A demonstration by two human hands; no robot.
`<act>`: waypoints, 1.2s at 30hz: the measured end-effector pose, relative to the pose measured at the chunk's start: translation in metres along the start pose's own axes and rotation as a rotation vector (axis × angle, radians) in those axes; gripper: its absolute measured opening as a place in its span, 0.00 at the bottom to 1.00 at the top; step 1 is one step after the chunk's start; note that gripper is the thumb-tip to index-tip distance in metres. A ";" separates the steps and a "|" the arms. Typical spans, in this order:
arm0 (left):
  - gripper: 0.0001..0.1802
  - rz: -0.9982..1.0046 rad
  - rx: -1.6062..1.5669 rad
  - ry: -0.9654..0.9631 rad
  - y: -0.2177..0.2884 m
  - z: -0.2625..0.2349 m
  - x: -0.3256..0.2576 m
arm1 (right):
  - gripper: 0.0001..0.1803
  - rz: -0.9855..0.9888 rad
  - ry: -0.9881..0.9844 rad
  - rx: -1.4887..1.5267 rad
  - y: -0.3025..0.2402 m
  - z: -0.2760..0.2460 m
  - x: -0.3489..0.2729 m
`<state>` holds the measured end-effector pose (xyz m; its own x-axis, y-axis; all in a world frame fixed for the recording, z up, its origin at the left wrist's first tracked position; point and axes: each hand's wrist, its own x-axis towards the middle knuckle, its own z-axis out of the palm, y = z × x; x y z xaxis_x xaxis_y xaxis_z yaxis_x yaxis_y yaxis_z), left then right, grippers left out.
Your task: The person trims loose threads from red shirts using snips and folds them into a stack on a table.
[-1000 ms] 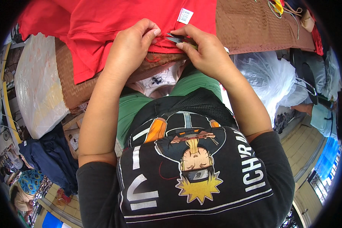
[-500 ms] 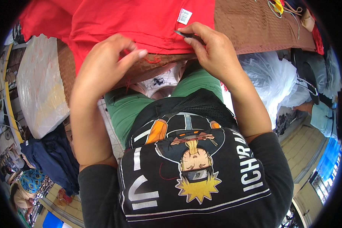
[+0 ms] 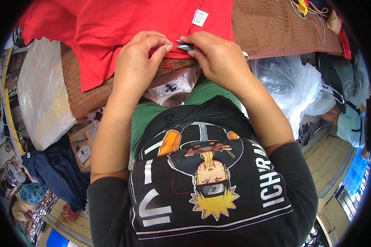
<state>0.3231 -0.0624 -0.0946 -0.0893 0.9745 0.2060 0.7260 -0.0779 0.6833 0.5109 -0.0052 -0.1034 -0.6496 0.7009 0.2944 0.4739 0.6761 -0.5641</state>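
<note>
A red garment (image 3: 111, 24) is spread over the table's near edge, and a white tag (image 3: 200, 18) lies on it. My right hand (image 3: 220, 57) grips small thread snips (image 3: 184, 47), whose two blades stand apart and point left, towards my other hand. At the garment's lower edge, my left hand (image 3: 142, 59) is closed, thumb and forefinger pinched together just left of the blade tips. Whatever sits in that pinch is too small to make out. Loose red threads (image 3: 167, 64) hang below the hem between my hands.
Patterned brown cloth (image 3: 276, 29) covers the table. Clear plastic bags (image 3: 284, 88) bulge below its right side. At left are a plastic-wrapped panel (image 3: 41, 94) and folded navy clothing (image 3: 55, 173). Cords and a yellow item (image 3: 301, 8) lie at the far right.
My left hand has moved right and closed into a pinch near the snips. My right hand has shifted slightly left and down, and the snips' blades now show spread apart.
</note>
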 end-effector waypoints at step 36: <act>0.11 0.365 0.040 0.146 0.008 0.029 0.047 | 0.16 0.424 0.075 0.131 0.073 -0.026 0.009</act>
<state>0.3446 -0.0109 -0.0991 0.0857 0.8435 0.5302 0.7540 -0.4028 0.5189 0.5555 0.0562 -0.1222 -0.3674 0.9275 0.0688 0.6064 0.2949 -0.7384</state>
